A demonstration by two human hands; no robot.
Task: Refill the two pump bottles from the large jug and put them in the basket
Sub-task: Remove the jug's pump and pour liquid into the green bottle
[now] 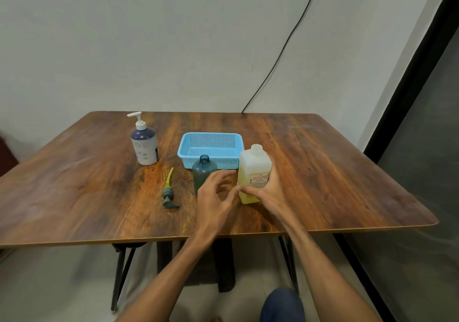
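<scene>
Gripping the jug (254, 165) is the right hand (269, 192), left hand (216, 195) before the bottle (202, 170).

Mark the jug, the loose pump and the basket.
jug (253, 166): head view, upper body above the label.
loose pump (167, 192): head view, grey collar.
basket (211, 141): head view, far mesh wall.

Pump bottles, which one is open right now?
The dark green bottle: bare open neck, pump lying on the table. The white bottle is capped.
</scene>
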